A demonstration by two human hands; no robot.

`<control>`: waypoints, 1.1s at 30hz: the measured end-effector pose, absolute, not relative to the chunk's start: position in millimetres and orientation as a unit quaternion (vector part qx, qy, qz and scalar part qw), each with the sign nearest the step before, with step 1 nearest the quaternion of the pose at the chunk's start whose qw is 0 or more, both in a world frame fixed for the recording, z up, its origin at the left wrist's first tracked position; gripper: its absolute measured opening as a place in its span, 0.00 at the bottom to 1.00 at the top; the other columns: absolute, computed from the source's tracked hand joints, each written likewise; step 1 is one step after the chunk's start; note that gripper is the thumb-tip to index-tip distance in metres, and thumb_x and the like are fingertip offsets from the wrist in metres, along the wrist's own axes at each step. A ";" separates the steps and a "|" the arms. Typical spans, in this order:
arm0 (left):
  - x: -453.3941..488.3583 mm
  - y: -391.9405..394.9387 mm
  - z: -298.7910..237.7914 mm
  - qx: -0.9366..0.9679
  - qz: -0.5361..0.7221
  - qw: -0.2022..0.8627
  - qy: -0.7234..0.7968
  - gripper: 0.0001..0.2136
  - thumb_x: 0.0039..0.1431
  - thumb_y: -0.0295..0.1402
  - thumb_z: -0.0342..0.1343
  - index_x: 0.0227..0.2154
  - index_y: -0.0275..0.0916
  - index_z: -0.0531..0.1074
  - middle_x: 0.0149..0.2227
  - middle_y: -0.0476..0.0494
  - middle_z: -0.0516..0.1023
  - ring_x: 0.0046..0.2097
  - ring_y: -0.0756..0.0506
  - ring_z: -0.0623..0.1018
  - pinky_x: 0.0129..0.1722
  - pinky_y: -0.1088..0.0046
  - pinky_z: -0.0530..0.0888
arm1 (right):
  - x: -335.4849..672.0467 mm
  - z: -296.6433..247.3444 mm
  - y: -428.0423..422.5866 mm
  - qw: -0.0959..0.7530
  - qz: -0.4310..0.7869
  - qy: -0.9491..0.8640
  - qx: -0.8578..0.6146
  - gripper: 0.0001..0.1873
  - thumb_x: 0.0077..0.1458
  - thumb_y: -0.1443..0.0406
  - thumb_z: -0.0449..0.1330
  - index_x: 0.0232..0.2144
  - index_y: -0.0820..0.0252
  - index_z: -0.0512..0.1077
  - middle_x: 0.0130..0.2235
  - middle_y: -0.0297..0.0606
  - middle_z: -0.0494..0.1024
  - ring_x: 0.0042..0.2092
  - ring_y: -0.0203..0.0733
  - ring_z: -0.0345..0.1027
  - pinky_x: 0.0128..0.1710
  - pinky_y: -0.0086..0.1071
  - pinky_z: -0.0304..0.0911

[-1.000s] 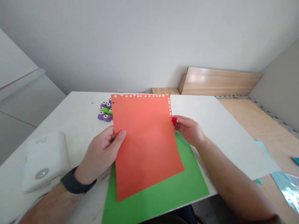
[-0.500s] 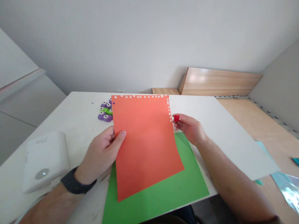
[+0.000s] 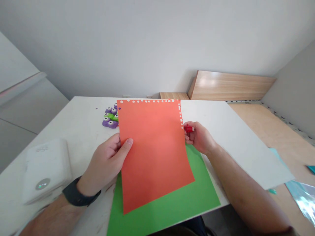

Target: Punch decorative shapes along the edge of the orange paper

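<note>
My left hand (image 3: 108, 160) grips the left edge of an orange sheet of paper (image 3: 152, 147), thumb on the front and fingers behind. Flower-shaped cut-outs run along the sheet's top edge and down the upper right edge. At that right edge, just below the lowest cut-outs, my right hand (image 3: 201, 139) is closed around a small red craft punch (image 3: 189, 128) with a whitish part showing. Whether the punch's slot is on the paper I cannot tell. Under the orange sheet lies a larger green sheet (image 3: 172, 211), partly covered.
On the white table (image 3: 221, 131), a purple and green toy with bulging eyes (image 3: 110, 119) sits behind the paper's left edge. A white box-shaped device (image 3: 48, 167) stands at the left. Clear plastic packaging (image 3: 304, 196) lies on the wooden surface (image 3: 265, 131) at right.
My right hand has shifted slightly downward, and the punch has turned in the fingers so its whitish part shows. The orange sheet's upper right corner has moved a little right.
</note>
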State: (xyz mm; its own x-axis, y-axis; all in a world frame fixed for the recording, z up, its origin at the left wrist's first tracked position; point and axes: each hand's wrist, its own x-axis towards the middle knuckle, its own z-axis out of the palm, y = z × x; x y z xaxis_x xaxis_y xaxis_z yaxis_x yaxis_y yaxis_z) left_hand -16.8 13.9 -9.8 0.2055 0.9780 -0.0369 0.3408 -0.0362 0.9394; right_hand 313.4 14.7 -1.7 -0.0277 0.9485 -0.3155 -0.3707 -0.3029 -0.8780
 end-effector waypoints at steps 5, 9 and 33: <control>-17.3 14.0 -10.7 0.622 0.356 0.461 0.524 0.19 0.69 0.51 0.59 0.57 0.49 0.76 0.55 0.46 0.84 0.46 0.39 0.84 0.43 0.65 0.82 | 314.2 -5.6 13.9 0.482 0.617 -0.347 -0.517 0.16 0.52 0.56 0.70 0.38 0.56 0.72 0.26 0.27 0.67 0.23 0.31 0.55 0.22 0.29 0.39; -16.3 14.4 -10.3 0.616 0.352 0.470 0.524 0.20 0.68 0.51 0.60 0.56 0.48 0.76 0.54 0.46 0.85 0.46 0.38 0.84 0.43 0.64 0.82 | 317.7 -9.2 14.0 0.480 0.620 -0.358 -0.506 0.14 0.54 0.57 0.69 0.37 0.56 0.72 0.26 0.27 0.67 0.23 0.30 0.56 0.22 0.28 0.38; -16.1 14.3 -10.1 0.624 0.352 0.458 0.527 0.19 0.69 0.51 0.58 0.56 0.49 0.76 0.54 0.47 0.84 0.46 0.38 0.84 0.42 0.64 0.82 | 317.3 -14.1 16.2 0.500 0.560 -0.407 -0.520 0.19 0.56 0.50 0.72 0.33 0.56 0.71 0.23 0.27 0.66 0.23 0.31 0.52 0.23 0.29 0.40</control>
